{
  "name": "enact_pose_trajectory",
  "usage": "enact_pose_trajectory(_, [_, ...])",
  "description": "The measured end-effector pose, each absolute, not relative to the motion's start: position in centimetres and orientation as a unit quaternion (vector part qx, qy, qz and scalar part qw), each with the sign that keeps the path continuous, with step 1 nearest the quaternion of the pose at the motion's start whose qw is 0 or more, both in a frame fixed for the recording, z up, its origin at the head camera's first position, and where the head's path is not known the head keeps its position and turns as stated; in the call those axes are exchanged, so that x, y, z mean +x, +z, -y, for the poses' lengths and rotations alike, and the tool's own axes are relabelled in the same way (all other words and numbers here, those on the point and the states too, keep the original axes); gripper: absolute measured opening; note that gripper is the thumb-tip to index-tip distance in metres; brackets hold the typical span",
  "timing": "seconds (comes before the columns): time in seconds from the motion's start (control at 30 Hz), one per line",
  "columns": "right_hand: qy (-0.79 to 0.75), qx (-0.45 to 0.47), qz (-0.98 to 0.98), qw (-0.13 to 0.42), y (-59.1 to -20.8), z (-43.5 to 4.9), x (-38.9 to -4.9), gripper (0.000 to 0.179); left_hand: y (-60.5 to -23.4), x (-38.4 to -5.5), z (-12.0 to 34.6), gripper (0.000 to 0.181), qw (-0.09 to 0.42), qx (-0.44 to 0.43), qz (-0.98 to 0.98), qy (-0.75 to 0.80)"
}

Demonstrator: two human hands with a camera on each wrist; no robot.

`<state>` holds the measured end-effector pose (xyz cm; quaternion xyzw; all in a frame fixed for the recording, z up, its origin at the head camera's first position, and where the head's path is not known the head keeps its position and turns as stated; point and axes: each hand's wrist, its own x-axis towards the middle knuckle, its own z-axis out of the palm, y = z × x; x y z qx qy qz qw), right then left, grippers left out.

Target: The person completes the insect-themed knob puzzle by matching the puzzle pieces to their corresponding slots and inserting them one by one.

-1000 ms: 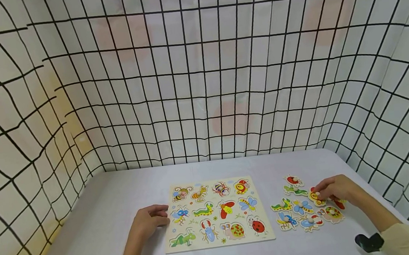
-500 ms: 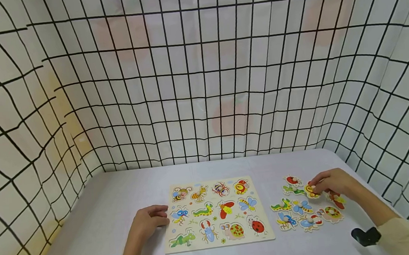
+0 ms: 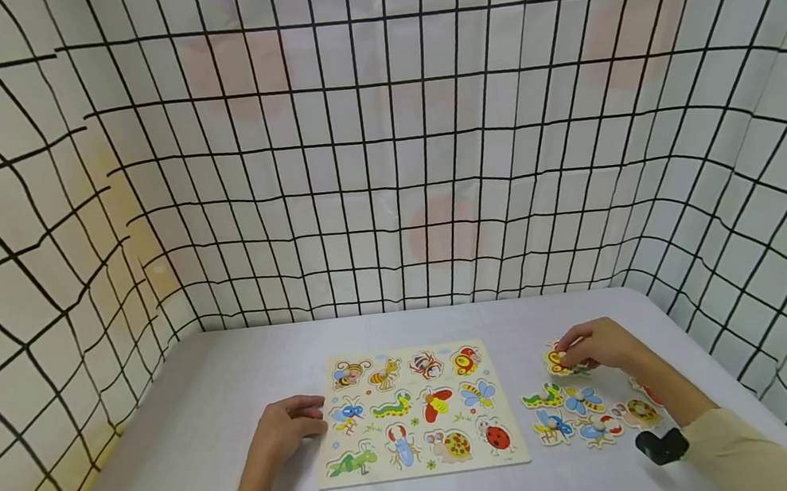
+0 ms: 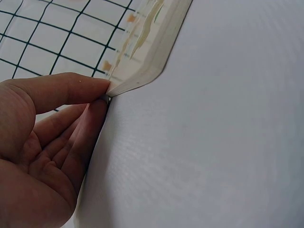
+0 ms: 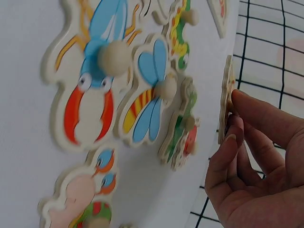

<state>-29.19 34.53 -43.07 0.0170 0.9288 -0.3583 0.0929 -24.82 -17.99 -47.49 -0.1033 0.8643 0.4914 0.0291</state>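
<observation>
My right hand (image 3: 598, 341) pinches a yellow-and-red butterfly puzzle piece (image 3: 555, 361) between thumb and fingertips. The right wrist view shows this piece (image 5: 225, 104) edge-on, raised over the table. In the head view it overlaps the grasshopper and ladybug pieces; in the right wrist view the grasshopper piece (image 5: 183, 126) lies beside the ladybug piece (image 5: 189, 145). My left hand (image 3: 284, 426) rests on the table, fingertips at the left edge of the insect puzzle board (image 3: 370, 476). In the left wrist view, the thumb and fingers (image 4: 71, 88) meet the board's edge.
Loose knobbed pieces lie right of the board: a caterpillar (image 3: 542, 396), a blue-winged bee (image 3: 582, 399), a mosquito (image 3: 552, 426), a beetle (image 3: 600, 429) and a snail (image 3: 639, 412). A red moth piece is partly hidden by the right forearm. White grid-lined walls (image 3: 391, 158) enclose the table.
My right hand has lifted the butterfly piece from the right of the pile and carried it left, over the grasshopper and ladybug pieces. The left hand stays still.
</observation>
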Motion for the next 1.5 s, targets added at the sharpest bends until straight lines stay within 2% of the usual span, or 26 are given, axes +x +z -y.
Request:
enact_pose_trajectory(0.53, [-0.378, 0.009, -0.922, 0.084, -43.4, -28.9, -30.5, 0.026, -47.9, -25.1, 18.0, 0.038, 0.025, -0.100, -0.866, 0.490])
enact_pose_trajectory(1.5, [-0.407, 0.016, -0.912, 0.050, -45.0, -22.3, -32.3, 0.018, -47.6, -24.9, 17.9, 0.038, 0.027, -0.109, -0.862, 0.495])
